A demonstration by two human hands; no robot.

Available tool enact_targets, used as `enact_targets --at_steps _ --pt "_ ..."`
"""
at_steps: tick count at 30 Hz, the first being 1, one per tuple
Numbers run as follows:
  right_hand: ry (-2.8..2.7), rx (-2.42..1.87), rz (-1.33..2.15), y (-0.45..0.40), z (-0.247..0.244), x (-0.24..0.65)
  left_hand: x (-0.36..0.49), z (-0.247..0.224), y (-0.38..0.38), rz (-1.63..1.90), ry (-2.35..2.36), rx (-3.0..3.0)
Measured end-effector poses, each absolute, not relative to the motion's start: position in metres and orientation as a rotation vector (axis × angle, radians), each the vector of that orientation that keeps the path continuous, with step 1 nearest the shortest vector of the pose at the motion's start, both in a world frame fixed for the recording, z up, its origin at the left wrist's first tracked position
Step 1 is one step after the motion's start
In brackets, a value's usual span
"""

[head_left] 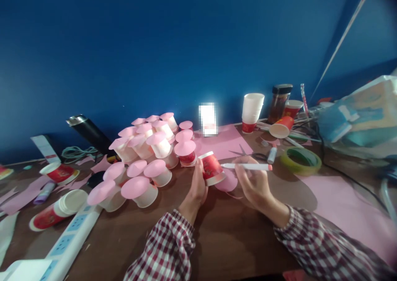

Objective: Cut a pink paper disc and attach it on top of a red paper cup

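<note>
My left hand (199, 182) is wrapped round a red paper cup (212, 168) with a white rim, held tilted above the table. In my right hand (252, 183) is a white marker (248, 166) with an orange-red end, its other end close to the cup's right side; whether they touch I cannot tell. A pink paper disc (227, 181) lies under and beside the cup. To the left stand several paper cups (145, 196) topped with pink discs (135, 187).
Scissors (258, 156), green tape (300, 161) and a marker cap (272, 154) lie right of my hands. Stacked cups (252, 107) and a dark jar (279, 103) stand behind. A power strip (72, 231) and fallen cups (58, 210) lie left, a plastic bag (362, 111) far right.
</note>
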State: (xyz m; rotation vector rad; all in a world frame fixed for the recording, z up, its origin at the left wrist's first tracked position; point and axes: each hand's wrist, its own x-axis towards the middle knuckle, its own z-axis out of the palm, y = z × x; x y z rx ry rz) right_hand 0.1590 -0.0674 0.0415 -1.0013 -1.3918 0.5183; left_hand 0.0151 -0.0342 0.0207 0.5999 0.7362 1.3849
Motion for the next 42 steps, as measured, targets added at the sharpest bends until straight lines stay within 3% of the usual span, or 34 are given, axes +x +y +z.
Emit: enact_targets --at_steps 36,42 --pt "-1.724 -1.07 0.253 -0.067 0.037 0.162 0.014 0.022 -0.044 1.337 1.036 1.147" --pt "-1.656 -1.089 0.381 -0.067 0.035 0.163 0.014 0.022 -0.043 1.311 1.046 1.143"
